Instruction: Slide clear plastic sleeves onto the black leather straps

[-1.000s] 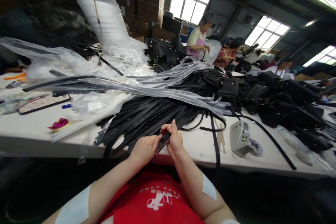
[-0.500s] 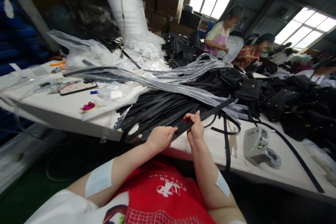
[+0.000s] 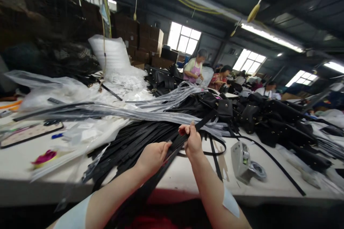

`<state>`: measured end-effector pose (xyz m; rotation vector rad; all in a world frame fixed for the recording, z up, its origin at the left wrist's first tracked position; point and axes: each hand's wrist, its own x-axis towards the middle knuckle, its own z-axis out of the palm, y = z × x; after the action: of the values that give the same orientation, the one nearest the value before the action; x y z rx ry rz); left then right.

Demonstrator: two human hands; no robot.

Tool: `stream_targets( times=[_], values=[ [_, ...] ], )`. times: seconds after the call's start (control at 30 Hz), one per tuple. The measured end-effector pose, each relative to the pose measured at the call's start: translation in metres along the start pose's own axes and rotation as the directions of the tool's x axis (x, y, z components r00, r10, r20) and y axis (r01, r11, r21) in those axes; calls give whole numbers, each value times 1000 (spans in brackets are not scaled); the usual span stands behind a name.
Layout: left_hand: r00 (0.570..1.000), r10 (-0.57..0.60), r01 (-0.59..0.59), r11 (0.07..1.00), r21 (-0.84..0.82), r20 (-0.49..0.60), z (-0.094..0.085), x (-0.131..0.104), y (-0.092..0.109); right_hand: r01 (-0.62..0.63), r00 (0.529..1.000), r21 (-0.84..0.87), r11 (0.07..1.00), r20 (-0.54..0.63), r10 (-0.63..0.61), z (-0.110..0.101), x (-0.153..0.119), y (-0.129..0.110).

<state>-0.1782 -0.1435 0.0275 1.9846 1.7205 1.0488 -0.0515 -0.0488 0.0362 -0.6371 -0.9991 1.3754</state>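
Observation:
A long black strap [image 3: 206, 120] slants across the front of the table. My right hand [image 3: 192, 140] is closed round it, with the strap running up and away past the fingers. Lower and to the left, my left hand [image 3: 153, 155] is closed in a pinch on the strap's nearer stretch. Black strap also hangs below my hands over the table edge. Behind and left of my hands lies a wide pile of black straps [image 3: 131, 139], with plastic-wrapped straps [image 3: 150, 114] lying across it.
A grey tape dispenser [image 3: 240, 161] stands at the right, beside a long curved strap. Black bags [image 3: 285, 121] are heaped at the back right. At left are a phone [image 3: 32, 134] and a pink item [image 3: 45, 157]. Several people work farther back.
The view has tilted up and turned right, so the table's things appear farther left. Both hands stay closed on the strap, and more black strap now shows hanging beneath them.

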Motion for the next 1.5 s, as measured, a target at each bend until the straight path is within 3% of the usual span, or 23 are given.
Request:
stream_targets(
  times=[0.13,0.27,0.43,0.63,0.7,0.8,0.87,0.97,1.07,1.23,1.37,1.5],
  values=[
    [991,109,-113,992,-52,-83,-27,34,24,56,992,-73,996,120,-47,27,4,-22],
    [968,208,-214,976,-36,-138,-42,52,44,98,971,-182,978,232,-54,46,10,-59],
    [956,225,-244,966,-88,-187,-53,66,62,261,945,-130,956,235,-226,56,31,-112],
    [907,290,-349,923,-162,-305,-72,90,87,216,911,-290,932,404,-86,71,24,-121],
    [914,273,-330,930,-159,-301,-74,91,93,298,911,-231,926,360,-203,72,31,-137],
    [924,259,-303,945,-123,-282,-72,88,99,461,882,-135,877,172,-438,70,54,-178],
    [926,268,-300,950,-90,-265,-70,86,102,527,850,-137,839,85,-520,68,70,-204],
    [924,279,-303,951,-57,-262,-67,88,105,574,818,-204,793,90,-568,65,82,-227],
    [921,282,-311,948,-71,-270,-67,93,108,614,788,-268,742,156,-595,65,78,-230],
    [927,237,-292,942,-164,-292,-71,99,115,704,708,-335,626,268,-654,67,59,-213],
    [909,247,-316,933,-170,-335,-75,101,120,702,709,-435,564,345,-616,65,48,-188],
    [890,278,-354,921,-162,-360,-76,100,121,667,737,-498,554,336,-586,61,38,-163]
  ],
)
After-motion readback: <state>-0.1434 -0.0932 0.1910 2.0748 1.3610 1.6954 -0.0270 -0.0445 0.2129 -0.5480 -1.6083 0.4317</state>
